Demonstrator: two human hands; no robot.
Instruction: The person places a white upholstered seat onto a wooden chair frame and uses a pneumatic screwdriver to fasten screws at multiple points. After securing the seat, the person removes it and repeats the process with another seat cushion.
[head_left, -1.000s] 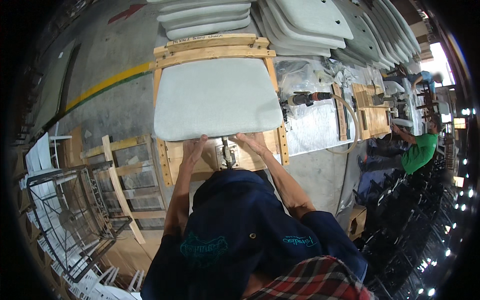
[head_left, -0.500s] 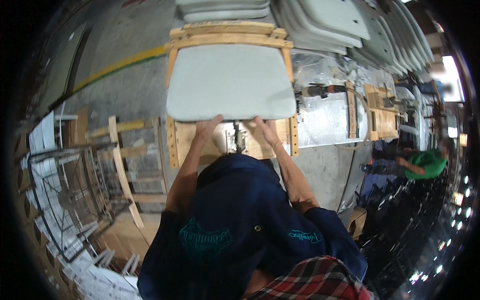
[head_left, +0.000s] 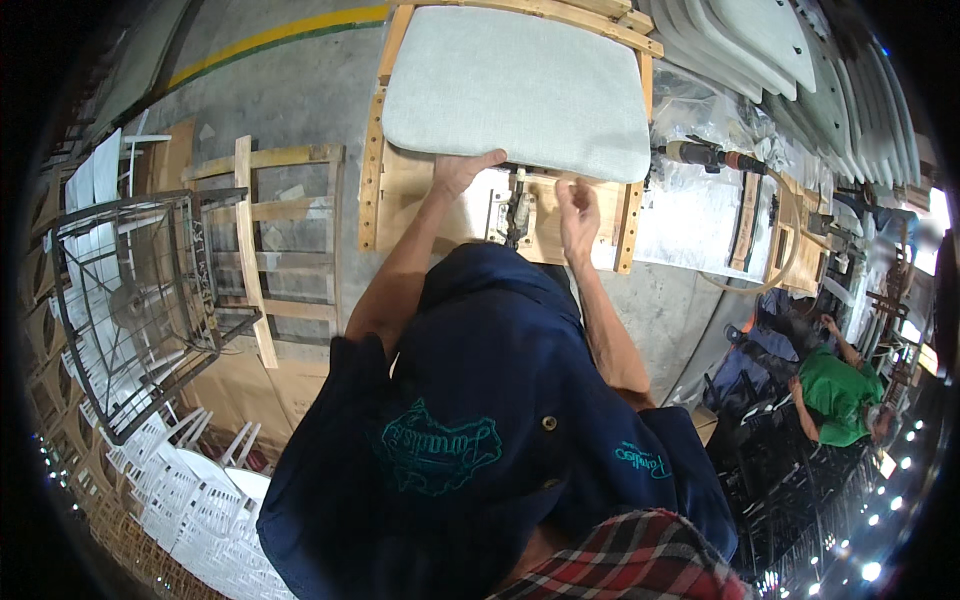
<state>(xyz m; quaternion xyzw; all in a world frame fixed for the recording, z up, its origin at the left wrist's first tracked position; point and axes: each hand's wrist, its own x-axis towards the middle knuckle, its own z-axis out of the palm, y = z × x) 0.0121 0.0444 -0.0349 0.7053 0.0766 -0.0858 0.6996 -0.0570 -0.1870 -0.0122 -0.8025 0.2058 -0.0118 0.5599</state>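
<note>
A pale grey-green padded seat cushion (head_left: 520, 90) with rounded corners lies over a wooden frame jig (head_left: 372, 190). My left hand (head_left: 466, 173) pinches its near edge, thumb on top and the other fingers hidden underneath. Just off that same edge, farther right, my right hand (head_left: 579, 215) is lifted with loosely curled fingers and thumb apart, and nothing shows in it. Between both hands a metal toggle clamp (head_left: 516, 208) is mounted on the jig's wooden base (head_left: 430, 205), close to my body.
To the right, a hose-fed power tool (head_left: 695, 153) lies on a plastic-covered surface (head_left: 685, 225). Stacked padded panels (head_left: 750, 50) stand at the far right. A wooden pallet (head_left: 300, 210) and black wire rack (head_left: 130, 310) are on the left. A person in green (head_left: 840, 395) is at lower right.
My right hand has come away from the cushion's near edge, while my left still grips it. The view has shifted, so the cushion sits higher in the picture, turned slightly.
</note>
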